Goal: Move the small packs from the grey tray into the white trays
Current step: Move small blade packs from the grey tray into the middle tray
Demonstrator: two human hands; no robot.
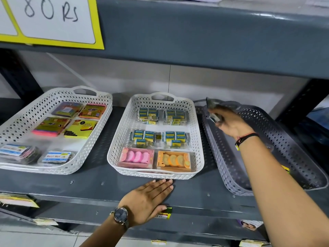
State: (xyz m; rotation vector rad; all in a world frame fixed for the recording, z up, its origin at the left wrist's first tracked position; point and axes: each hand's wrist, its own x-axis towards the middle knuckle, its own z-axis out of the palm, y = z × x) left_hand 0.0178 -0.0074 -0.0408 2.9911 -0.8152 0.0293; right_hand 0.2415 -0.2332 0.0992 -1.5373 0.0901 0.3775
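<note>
The grey tray (pixel 300 163) stands on the shelf at the right. My right hand (pixel 231 123) is over its far left corner, closed on a small pack (pixel 212 111) that is blurred. A white tray (pixel 156 172) in the middle holds several eraser packs (pixel 147 114) and a pink box (pixel 136 157) and an orange box (pixel 173 160). Another white tray (pixel 96 139) at the left holds sticky-note packs (pixel 81 129) and clip boxes. My left hand (pixel 151 200) lies flat and open on the shelf, fingertips at the middle tray's front rim.
The trays stand on a dark grey shelf (pixel 89 186) with price labels (pixel 164 213) on its front edge. An upper shelf (pixel 213 38) hangs over it with a yellow-framed "80 Rs" sign (pixel 53 20). A dark upright post (pixel 302 98) stands at the right.
</note>
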